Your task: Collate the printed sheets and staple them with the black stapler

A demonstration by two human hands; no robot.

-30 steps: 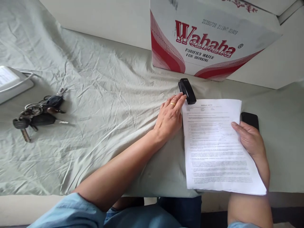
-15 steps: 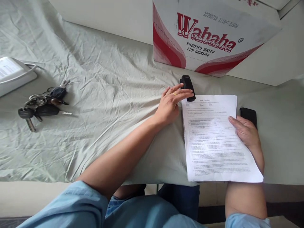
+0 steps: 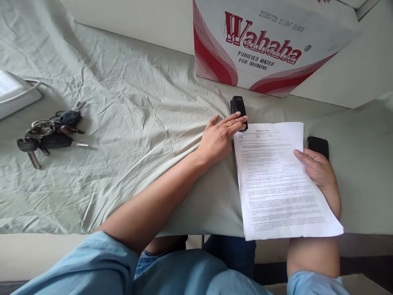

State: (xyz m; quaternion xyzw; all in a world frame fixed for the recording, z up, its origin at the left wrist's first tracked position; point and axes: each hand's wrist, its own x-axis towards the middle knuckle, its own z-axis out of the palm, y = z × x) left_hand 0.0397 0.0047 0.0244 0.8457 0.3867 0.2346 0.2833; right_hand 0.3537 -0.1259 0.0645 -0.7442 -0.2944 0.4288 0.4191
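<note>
A black stapler [image 3: 240, 107] lies at the top left corner of a stack of printed paper sheets [image 3: 273, 184]. My left hand [image 3: 218, 135] rests on the stapler's near end with its fingers stretched out over the top; the thumb side is partly hidden. The sheets' top left corner meets the stapler's mouth, and I cannot tell how far in it reaches. My right hand [image 3: 319, 170] grips the right edge of the sheets, thumb on top and fingers hidden beneath. Just behind that hand lies a black phone-like object [image 3: 318, 146].
A white and red water carton [image 3: 270, 49] stands at the back against a pale wall. On the left lie a bunch of keys [image 3: 52, 135] and a white device [image 3: 15, 96], cut off by the frame edge. A wrinkled grey-green cloth [image 3: 138, 102] covers the table.
The view has shifted slightly. My left fingers have slid a little on the stapler, and the sheets' lower edge has tipped slightly toward me. My right hand keeps its grip.
</note>
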